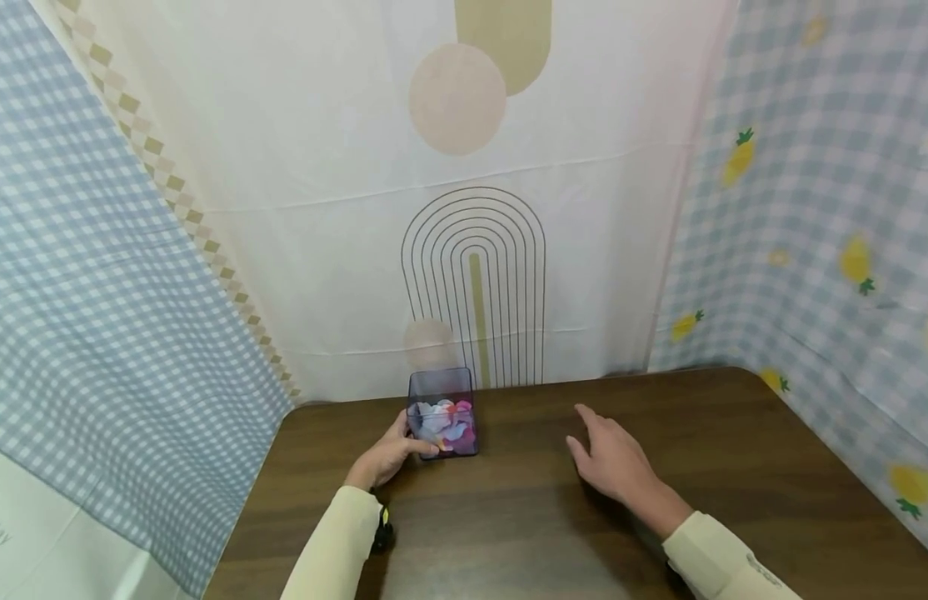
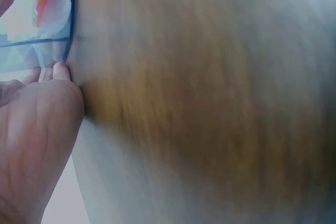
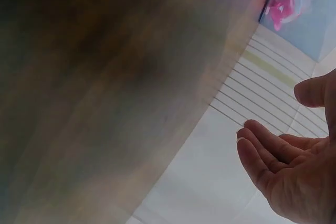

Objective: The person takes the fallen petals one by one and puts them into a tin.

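Observation:
A clear, bluish-tinted plastic box [image 1: 441,383] stands near the back edge of the table, holding a heap of white, pink, purple and orange petal-like pieces [image 1: 445,423]. My left hand [image 1: 386,454] grips the box at its left side, the thumb across the front and the fingers around the side wall. In the left wrist view, fingertips [image 2: 61,72] lie against the box's lower corner. Off to the right of the box, my right hand [image 1: 612,457] is held over the table with nothing in it, thumb and fingers apart.
The brown wooden table [image 1: 509,517] has a rounded back right corner. Behind it hangs a pale cloth [image 1: 321,275] with an arch pattern. Checked cloths hang at the left [image 1: 157,292] and right [image 1: 794,308]. A dark band [image 1: 383,532] is on the left wrist.

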Tool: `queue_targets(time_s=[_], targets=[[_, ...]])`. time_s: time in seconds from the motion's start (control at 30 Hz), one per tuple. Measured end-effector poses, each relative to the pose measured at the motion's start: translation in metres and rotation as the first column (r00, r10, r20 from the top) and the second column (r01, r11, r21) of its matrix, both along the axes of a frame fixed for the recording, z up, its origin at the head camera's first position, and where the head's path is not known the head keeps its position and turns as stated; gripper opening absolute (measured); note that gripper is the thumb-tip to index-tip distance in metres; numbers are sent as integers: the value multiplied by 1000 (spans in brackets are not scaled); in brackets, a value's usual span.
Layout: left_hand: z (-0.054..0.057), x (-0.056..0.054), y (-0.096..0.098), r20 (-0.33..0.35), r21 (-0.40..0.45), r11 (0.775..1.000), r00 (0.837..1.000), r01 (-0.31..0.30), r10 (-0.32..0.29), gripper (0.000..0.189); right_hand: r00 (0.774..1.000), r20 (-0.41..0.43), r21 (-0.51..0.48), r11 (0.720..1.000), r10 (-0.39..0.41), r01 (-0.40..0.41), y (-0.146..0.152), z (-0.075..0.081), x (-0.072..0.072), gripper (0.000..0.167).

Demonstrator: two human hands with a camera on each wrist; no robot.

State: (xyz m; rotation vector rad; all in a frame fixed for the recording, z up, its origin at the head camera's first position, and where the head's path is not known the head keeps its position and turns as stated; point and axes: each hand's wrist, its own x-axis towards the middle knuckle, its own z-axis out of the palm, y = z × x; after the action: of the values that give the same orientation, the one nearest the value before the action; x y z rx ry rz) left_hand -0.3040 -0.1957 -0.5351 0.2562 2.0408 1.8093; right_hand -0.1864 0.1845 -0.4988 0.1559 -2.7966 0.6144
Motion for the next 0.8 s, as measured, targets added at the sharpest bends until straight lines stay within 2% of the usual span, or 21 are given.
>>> queue_targets(time_s=[0.17, 0.3, 0.4, 0.53, 0.6, 0.7, 0.8], targets=[[3, 0, 7, -11, -28, 1000, 1000, 11, -12, 101, 999, -41, -2, 1000, -2, 2, 5, 0, 6, 62], [7, -1, 17, -40, -75, 997, 999, 6, -9, 99, 999, -34, -11, 1000, -20, 19, 9, 2, 6, 63], [9, -1, 28, -83, -142, 990, 997, -4, -8, 101, 1000, -14, -17, 1000, -25, 24, 11, 1, 4, 64], [9, -2, 45, -168, -250, 968, 986, -35, -7, 104, 1000, 8, -25, 999, -21, 21, 14, 0, 1, 64], [10, -3, 52, -200, -269, 961, 980, -59, 4, 103, 1000, 13, -29, 999, -18, 18, 14, 0, -1, 64], [10, -5, 59, -224, -274, 957, 974, -95, 33, 101, 1000, 23, -31, 999, -12, 13, 13, -1, -2, 64], [7, -4, 60, -234, -314, 941, 971, -127, 53, 96, 999, 55, -25, 1000, 0, 1, 12, -3, -1, 61]])
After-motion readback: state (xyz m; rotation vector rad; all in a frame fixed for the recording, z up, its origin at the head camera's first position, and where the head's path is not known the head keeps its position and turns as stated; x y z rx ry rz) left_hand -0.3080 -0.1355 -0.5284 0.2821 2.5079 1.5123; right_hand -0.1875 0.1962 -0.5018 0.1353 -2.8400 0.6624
